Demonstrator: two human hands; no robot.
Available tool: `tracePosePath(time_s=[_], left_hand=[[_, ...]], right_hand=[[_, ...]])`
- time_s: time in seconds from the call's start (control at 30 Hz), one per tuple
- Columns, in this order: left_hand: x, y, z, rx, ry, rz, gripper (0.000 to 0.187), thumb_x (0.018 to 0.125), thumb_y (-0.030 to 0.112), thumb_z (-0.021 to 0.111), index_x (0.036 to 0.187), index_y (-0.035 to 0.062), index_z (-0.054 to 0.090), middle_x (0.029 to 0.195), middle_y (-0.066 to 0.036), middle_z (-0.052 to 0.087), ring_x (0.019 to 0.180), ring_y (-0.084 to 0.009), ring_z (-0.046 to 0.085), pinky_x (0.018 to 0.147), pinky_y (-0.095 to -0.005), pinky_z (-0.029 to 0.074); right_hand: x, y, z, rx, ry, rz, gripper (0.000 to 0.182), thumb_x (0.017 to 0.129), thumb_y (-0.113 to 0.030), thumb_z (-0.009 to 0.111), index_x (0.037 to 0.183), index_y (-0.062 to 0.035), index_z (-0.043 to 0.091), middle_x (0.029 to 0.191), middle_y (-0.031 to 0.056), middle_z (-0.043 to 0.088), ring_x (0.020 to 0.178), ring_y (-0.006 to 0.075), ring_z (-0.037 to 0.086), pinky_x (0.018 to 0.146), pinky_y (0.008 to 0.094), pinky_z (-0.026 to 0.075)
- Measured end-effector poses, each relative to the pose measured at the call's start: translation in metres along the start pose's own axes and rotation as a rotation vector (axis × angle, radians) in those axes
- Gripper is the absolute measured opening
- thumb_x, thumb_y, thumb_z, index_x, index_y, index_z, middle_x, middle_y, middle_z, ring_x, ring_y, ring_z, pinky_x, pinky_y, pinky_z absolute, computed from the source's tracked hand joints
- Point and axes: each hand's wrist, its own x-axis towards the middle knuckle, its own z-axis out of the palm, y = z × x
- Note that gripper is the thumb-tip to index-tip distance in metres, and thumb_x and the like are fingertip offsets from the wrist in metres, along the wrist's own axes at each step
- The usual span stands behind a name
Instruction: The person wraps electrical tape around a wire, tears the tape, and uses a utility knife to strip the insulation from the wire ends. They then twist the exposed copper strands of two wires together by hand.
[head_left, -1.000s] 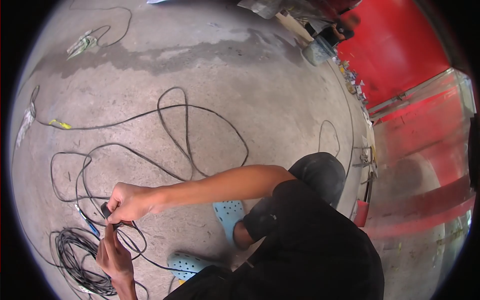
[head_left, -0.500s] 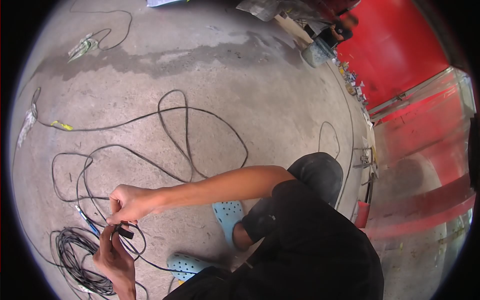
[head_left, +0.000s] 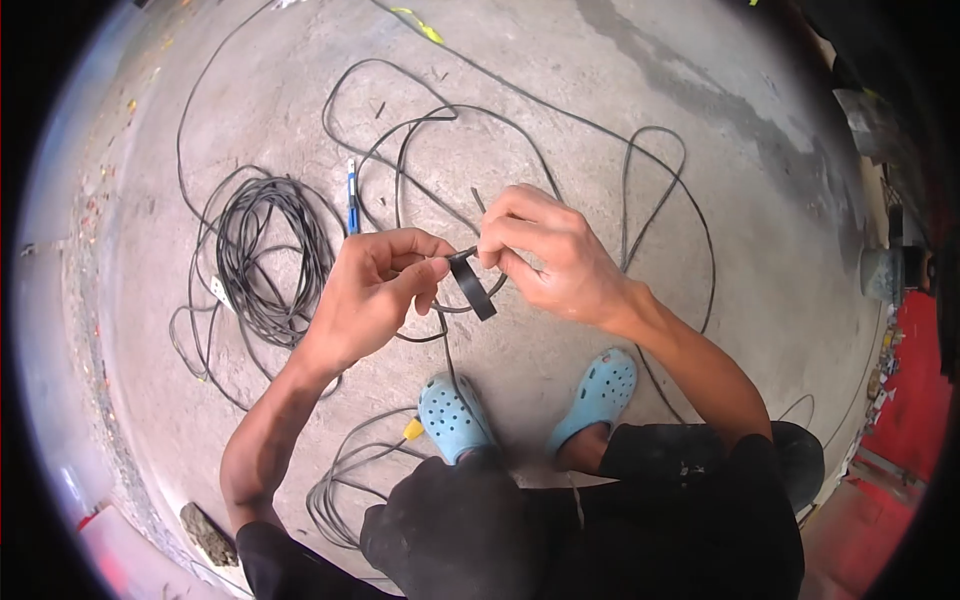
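Nearer the head view's middle than before, the left hand [head_left: 368, 290] and right hand [head_left: 555, 255] pinch a thin dark cable [head_left: 461, 254] above the floor [head_left: 770, 320]; the dangling black band [head_left: 474, 289] seems light, flexible, best gripped by its edges.

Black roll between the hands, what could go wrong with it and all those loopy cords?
The black roll sticks out from a short dark piece pinched between the left hand and right hand, so it might slip and drop.

A thin cord runs down to one blue clog, so a step could snag it.

The floor cords loop across each other, so pulling one might make a tangle.
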Motion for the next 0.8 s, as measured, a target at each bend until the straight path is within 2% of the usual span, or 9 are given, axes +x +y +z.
tracePosePath(time_s=[0.07,0.1,0.23,0.3,0.37,0.57,0.8], left_hand=[[-0.002,0.007,-0.004,-0.062,-0.043,-0.075,0.019,0.1,0.011,0.06,0.108,-0.0046,0.067,0.068,-0.001,0.061,0.051,-0.0024,0.047,0.046,-0.02,0.034],[-0.001,0.005,-0.006,-0.069,-0.077,-0.081,0.019,0.099,0.011,0.061,0.107,-0.005,0.067,0.071,-0.005,0.064,0.051,-0.0062,0.053,0.047,-0.0207,0.04],[0.003,-0.002,-0.007,-0.318,-0.126,-0.14,0.019,0.099,0.01,0.06,0.107,-0.0062,0.066,0.073,-0.007,0.065,0.052,-0.0119,0.057,0.048,-0.0242,0.044],[0.003,-0.004,-0.01,-0.396,-0.123,-0.151,0.017,0.097,0.008,0.06,0.104,-0.0062,0.067,0.075,-0.008,0.067,0.054,-0.012,0.058,0.051,-0.0254,0.046],[0.003,-0.004,-0.009,-0.442,-0.099,-0.161,0.015,0.095,0.006,0.059,0.1,-0.0061,0.067,0.075,-0.009,0.068,0.053,-0.0124,0.058,0.051,-0.0263,0.048],[0.003,-0.002,-0.005,-0.41,-0.097,-0.155,0.013,0.096,0.008,0.061,0.096,-0.0044,0.066,0.072,-0.008,0.067,0.048,-0.0119,0.054,0.048,-0.0248,0.045],[-0.001,0.004,-0.008,-0.246,-0.125,-0.105,0.019,0.101,0.012,0.055,0.101,-0.0018,0.068,0.07,-0.003,0.063,0.058,-0.0054,0.049,0.053,-0.0211,0.038]], right_hand=[[0.0,0.001,0.001,-0.086,0.025,-0.079,0.017,0.074,0.009,0.07,0.082,-0.0044,0.065,0.086,0.0051,0.058,0.081,0.0239,0.062,0.067,0.036,0.051],[0.0,0.001,0.002,-0.117,0.044,-0.113,0.017,0.074,0.009,0.071,0.083,-0.0047,0.065,0.087,0.0048,0.059,0.08,0.0237,0.062,0.066,0.0359,0.051],[-0.008,0.006,0.007,-0.255,0.113,-0.241,0.02,0.07,0.003,0.078,0.083,-0.007,0.066,0.092,0.0021,0.06,0.076,0.0198,0.062,0.061,0.0325,0.052],[-0.012,0.012,0.012,-0.305,0.18,-0.32,0.023,0.067,-0.001,0.083,0.083,-0.0091,0.068,0.096,0.0017,0.061,0.076,0.0183,0.062,0.059,0.0307,0.052],[-0.019,0.018,0.02,-0.235,0.253,-0.319,0.022,0.067,-0.002,0.083,0.083,-0.0099,0.07,0.098,0.0024,0.061,0.078,0.0194,0.062,0.06,0.0311,0.052],[-0.018,0.018,0.019,-0.264,0.22,-0.39,0.029,0.063,-0.002,0.082,0.091,-0.0105,0.076,0.102,0.0053,0.063,0.084,0.0239,0.064,0.064,0.0344,0.054],[-0.012,0.015,0.025,-0.174,0.236,-0.325,0.037,0.061,0.004,0.077,0.097,-0.0047,0.075,0.103,0.0094,0.065,0.089,0.0254,0.065,0.066,0.0353,0.054]])
